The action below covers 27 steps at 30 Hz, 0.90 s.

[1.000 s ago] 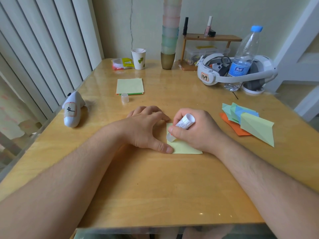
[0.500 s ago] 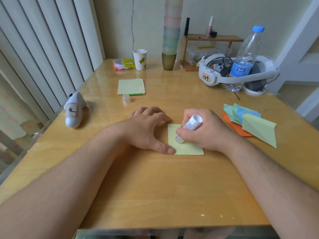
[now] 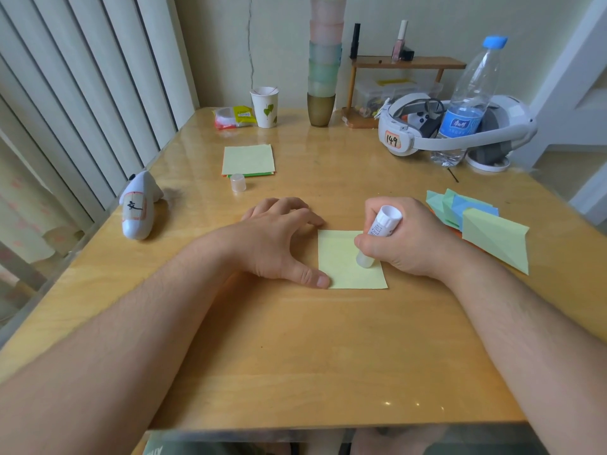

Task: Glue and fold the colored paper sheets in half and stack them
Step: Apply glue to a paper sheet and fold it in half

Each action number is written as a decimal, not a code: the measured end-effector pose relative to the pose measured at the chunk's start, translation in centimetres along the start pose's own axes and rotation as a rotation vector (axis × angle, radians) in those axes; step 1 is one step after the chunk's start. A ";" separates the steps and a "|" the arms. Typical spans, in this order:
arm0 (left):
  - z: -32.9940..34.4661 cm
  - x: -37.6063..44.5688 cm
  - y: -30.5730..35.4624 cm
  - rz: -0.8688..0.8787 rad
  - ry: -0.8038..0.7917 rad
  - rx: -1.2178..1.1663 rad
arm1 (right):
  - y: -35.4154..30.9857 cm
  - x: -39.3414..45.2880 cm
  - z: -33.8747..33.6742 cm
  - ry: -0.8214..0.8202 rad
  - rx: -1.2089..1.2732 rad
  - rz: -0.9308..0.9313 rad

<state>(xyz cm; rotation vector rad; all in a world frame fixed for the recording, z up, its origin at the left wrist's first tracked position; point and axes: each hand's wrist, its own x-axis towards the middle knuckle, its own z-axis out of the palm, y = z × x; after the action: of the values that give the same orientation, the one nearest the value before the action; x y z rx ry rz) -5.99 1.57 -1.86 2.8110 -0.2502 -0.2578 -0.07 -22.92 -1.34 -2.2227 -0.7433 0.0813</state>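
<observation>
A pale yellow-green paper square (image 3: 341,262) lies flat on the wooden table (image 3: 295,349) in front of me. My right hand (image 3: 407,239) grips a white glue stick (image 3: 381,229), tilted, with its tip pressed on the sheet's right half. My left hand (image 3: 282,239) rests on the table with fingers spread, its thumb and fingertips pinning the sheet's left edge. A stack of unfolded coloured sheets (image 3: 248,160) lies farther back, with the glue cap (image 3: 238,182) just in front of it. Folded papers (image 3: 483,226) are piled at the right.
A white rounded device (image 3: 138,205) lies at the left edge. At the back stand a paper cup (image 3: 264,106), a tower of stacked cups (image 3: 323,64), a small wooden shelf (image 3: 407,65), a headset (image 3: 453,129) and a water bottle (image 3: 469,100).
My right hand has slid the glue stick rightward across the sheet, uncovering more of its left side. My left hand has stayed in place.
</observation>
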 end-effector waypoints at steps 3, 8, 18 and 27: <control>0.0 0.0 0.0 0.000 0.005 0.001 | 0.4 0.1 0.0 0.001 0.001 -0.007; 0.0 0.0 0.0 0.004 0.006 -0.001 | 0.7 0.1 -0.2 0.005 0.022 -0.025; -0.1 -0.1 0.1 0.002 0.001 -0.003 | 0.6 0.3 -0.3 0.111 0.191 -0.043; 0.0 0.0 0.1 -0.008 -0.009 0.010 | -1.1 0.4 3.2 0.064 0.190 -0.101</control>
<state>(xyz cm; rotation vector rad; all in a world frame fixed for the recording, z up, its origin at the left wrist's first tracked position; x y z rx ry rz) -6.01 1.46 -1.82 2.8223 -0.2428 -0.2715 -1.19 -20.06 -2.75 -1.9958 -0.7780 0.0295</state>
